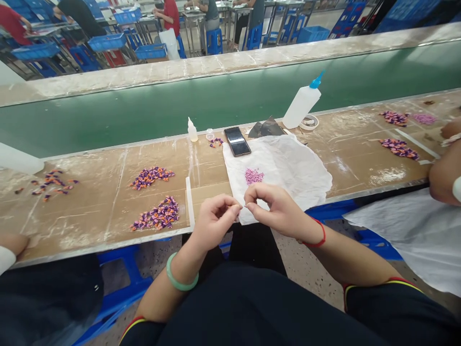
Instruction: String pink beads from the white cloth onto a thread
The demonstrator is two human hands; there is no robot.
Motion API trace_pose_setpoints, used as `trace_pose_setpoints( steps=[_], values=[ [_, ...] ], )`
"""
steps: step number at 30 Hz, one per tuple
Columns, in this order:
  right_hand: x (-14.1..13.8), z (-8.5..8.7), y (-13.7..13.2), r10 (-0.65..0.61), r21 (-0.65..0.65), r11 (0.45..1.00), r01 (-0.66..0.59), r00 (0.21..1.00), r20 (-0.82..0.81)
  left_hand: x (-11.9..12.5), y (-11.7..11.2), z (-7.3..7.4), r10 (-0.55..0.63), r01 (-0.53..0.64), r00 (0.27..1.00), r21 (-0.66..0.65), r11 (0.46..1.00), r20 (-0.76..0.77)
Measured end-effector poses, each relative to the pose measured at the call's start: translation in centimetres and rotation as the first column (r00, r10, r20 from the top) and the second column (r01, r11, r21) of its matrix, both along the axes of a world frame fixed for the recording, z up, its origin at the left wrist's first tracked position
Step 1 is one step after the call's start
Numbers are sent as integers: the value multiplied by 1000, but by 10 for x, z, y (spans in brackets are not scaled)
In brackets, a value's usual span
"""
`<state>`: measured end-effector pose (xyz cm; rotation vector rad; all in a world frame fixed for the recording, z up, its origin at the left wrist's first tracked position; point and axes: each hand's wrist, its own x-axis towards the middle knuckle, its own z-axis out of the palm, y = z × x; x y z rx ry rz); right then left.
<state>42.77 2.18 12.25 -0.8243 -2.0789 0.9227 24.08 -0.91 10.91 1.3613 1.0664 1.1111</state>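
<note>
My left hand (216, 220), with a pale green bangle on its wrist, is pinched over the table's front edge. Facing it, my right hand (272, 209) is pinched too, thumb and forefinger close to the left fingertips. Whatever sits between the fingertips is too small to name. Just beyond them, a heap of small pink beads (254, 176) lies on a crumpled white cloth (288, 163). To the left of my hands are two piles of small purple and orange pieces, a nearer pile (158, 214) and a farther pile (151, 177).
A phone (236, 141) lies at the cloth's back corner. Behind stand a small dropper bottle (192, 129) and a large white bottle (301, 106) with a blue nozzle, beside a tape roll (309, 122). Co-workers' arms rest at both sides. A green belt (151, 103) runs behind the table.
</note>
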Motion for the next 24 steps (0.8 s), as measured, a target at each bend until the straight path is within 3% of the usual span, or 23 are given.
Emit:
trace_pose_setpoints(
  steps=[3, 7, 9, 12, 15, 24],
  values=[
    [-3, -4, 7, 42, -53, 998, -43, 999, -8, -17, -6, -8, 54, -48, 995, -73, 996, 81],
    [-17, -24, 24, 61, 63, 996, -66, 994, 85, -46, -20, -35, 190, -172, 978, -168, 971, 91],
    [-28, -38, 36, 83, 141, 983, -114, 975, 208, -57, -29, -50, 258, -237, 964, -228, 944, 64],
    [-47, -53, 54, 129, 194, 948, -253, 861, 492, -65, -39, -65, 307, -280, 951, -317, 906, 38],
    [-65, -59, 67, 171, 172, 919, -354, 753, 636, -68, -44, -70, 323, -281, 945, -381, 881, 52],
    [-85, -53, 76, 187, 146, 869, -473, 587, 788, -74, -46, -71, 318, -259, 944, -398, 880, 88]
  ],
)
